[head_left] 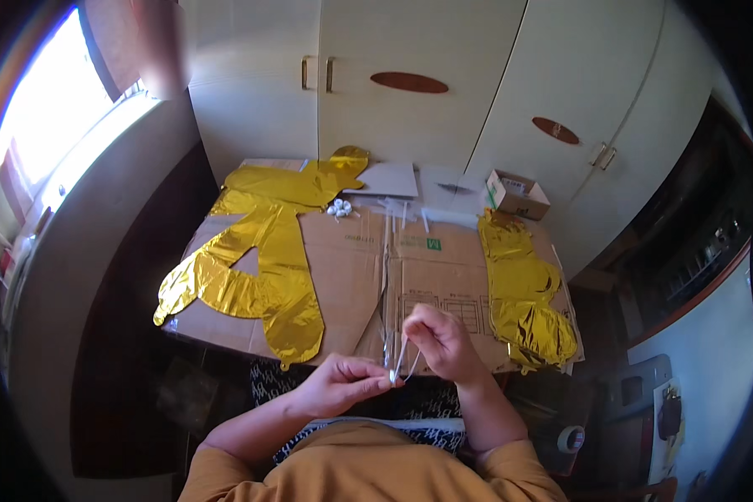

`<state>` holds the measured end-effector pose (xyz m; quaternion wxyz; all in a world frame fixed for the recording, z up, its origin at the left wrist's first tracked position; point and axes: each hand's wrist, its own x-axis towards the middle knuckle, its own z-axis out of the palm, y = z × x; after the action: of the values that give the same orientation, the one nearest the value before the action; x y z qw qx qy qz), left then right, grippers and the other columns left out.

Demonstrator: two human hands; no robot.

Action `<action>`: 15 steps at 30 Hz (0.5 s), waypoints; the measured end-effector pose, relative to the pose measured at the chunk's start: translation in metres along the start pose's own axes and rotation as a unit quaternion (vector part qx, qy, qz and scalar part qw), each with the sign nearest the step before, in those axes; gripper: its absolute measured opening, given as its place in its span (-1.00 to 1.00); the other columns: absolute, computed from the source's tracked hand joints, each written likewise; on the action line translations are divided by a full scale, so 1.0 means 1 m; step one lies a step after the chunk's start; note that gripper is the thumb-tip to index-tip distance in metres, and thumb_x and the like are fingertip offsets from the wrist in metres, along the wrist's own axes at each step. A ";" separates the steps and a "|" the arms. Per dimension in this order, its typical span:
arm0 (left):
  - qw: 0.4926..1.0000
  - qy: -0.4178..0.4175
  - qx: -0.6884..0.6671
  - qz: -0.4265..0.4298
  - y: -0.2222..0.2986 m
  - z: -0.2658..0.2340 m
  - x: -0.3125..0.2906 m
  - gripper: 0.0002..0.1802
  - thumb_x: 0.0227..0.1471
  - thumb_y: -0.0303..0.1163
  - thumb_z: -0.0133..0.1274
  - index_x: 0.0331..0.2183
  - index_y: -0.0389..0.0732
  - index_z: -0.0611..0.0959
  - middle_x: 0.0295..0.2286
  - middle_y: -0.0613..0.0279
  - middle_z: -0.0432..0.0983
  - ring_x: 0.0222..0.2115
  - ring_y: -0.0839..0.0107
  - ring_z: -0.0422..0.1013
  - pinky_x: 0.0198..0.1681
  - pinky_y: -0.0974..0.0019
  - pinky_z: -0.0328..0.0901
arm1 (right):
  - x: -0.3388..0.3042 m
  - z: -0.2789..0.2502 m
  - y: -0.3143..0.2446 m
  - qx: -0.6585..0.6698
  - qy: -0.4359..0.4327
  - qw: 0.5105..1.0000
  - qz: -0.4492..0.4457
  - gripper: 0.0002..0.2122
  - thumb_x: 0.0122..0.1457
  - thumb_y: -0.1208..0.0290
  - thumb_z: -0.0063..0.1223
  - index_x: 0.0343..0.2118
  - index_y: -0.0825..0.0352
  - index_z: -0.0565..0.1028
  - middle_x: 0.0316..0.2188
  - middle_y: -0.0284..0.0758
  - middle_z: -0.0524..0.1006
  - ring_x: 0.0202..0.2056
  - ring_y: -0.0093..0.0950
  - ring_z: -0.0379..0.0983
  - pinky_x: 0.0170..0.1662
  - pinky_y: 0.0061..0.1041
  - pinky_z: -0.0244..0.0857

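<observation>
Over the near edge of the cardboard, my left hand [340,389] pinches a small white, shiny piece [393,378] between thumb and fingertips. From it a thin white ribbon [402,353] runs up to my right hand [445,343], which is closed on it in a loop. The exact kind of the small piece is hard to make out. Left of my hands lies a flat gold foil balloon [289,289] with a hole in its middle. Another gold foil balloon [272,184] lies behind it, and a crumpled gold foil balloon [519,284] is at the right edge.
Flattened cardboard [343,259] covers the table. Small white balls [339,207] sit clustered near its back, beside white strips [403,211] and a grey-white sheet [389,180]. An open small box [517,197] stands back right. White cabinets [410,42] rise behind; a window [54,79] is left.
</observation>
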<state>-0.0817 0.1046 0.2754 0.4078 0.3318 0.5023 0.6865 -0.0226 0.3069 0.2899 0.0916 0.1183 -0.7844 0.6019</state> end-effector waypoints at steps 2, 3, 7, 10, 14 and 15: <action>0.992 0.087 -0.083 0.031 0.002 -0.007 0.011 -0.81 0.10 -0.43 0.06 -0.30 -0.37 0.65 -0.43 0.31 0.54 -0.40 0.58 0.39 -0.24 0.50 0.28 | 0.012 0.008 0.007 -0.069 -0.055 0.996 -0.018 -0.90 0.13 0.46 0.07 -0.50 0.31 0.47 -0.58 -0.37 0.42 -0.48 -0.54 0.38 -0.37 -0.56 0.24; 0.988 0.135 -0.056 0.055 0.008 -0.010 0.016 -0.83 0.09 -0.46 0.05 -0.32 -0.36 0.65 -0.45 0.33 0.54 -0.40 0.62 0.38 -0.29 0.51 0.27 | -0.009 0.016 -0.005 -0.043 -0.094 0.992 0.069 -0.87 0.14 0.42 0.06 -0.51 0.32 0.46 -0.58 -0.37 0.43 -0.48 -0.54 0.38 -0.38 -0.55 0.24; 0.972 0.050 0.227 0.042 -0.009 -0.012 0.012 -0.83 0.08 -0.47 0.05 -0.30 -0.33 0.65 -0.44 0.30 0.55 -0.40 0.63 0.38 -0.31 0.50 0.28 | 0.011 0.002 -0.019 -0.057 -0.022 0.998 -0.016 -0.82 0.19 0.36 0.00 -0.47 0.36 0.46 -0.57 -0.29 0.48 -0.48 -0.48 0.42 -0.35 -0.49 0.29; 0.990 0.006 -0.139 0.004 -0.003 -0.015 0.002 -0.83 0.09 -0.47 0.05 -0.28 -0.34 0.64 -0.34 0.23 0.56 -0.30 0.52 0.43 -0.16 0.44 0.30 | 0.013 0.005 -0.003 -0.035 -0.009 0.994 0.107 -0.84 0.19 0.38 0.00 -0.47 0.35 0.46 -0.54 -0.30 0.49 -0.44 -0.50 0.42 -0.32 -0.52 0.29; 0.954 0.227 0.194 0.041 -0.004 -0.033 0.020 -0.82 0.11 -0.44 0.04 -0.32 -0.34 0.65 -0.38 0.28 0.57 -0.34 0.59 0.41 -0.25 0.48 0.30 | -0.011 0.020 0.000 -0.037 -0.092 0.995 -0.006 -0.85 0.21 0.42 -0.04 -0.45 0.36 0.45 -0.56 -0.29 0.46 -0.43 -0.50 0.42 -0.33 -0.54 0.29; 0.969 0.147 0.193 0.037 -0.010 -0.029 0.015 -0.82 0.12 -0.43 0.03 -0.33 -0.34 0.65 -0.39 0.29 0.56 -0.34 0.60 0.41 -0.26 0.49 0.29 | -0.005 0.015 -0.002 -0.026 -0.056 0.998 -0.021 -0.85 0.21 0.42 -0.05 -0.45 0.36 0.44 -0.56 -0.29 0.45 -0.44 -0.50 0.42 -0.33 -0.53 0.29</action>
<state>-0.1111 0.1079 0.2591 0.2317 0.3180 0.6674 0.6323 -0.0170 0.2927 0.2859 0.0626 0.1658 -0.8010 0.5719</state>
